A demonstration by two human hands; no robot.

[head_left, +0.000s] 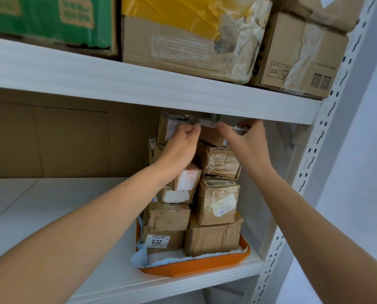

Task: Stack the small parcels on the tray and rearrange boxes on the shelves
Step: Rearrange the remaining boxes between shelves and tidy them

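Left hand (181,142) and right hand (248,139) grip topmost parcel (206,123) by its ends; orange tray (196,268) beneath holds stacked parcels (216,202).

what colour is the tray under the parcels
Orange; the shallow plastic tray shows best in the head view, along its front rim.

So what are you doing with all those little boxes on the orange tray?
A person is piling small brown cardboard parcels high on the orange plastic tray on a white shelf. The left hand and right hand both grip the topmost taped cardboard parcel, right beneath the white shelf board above.
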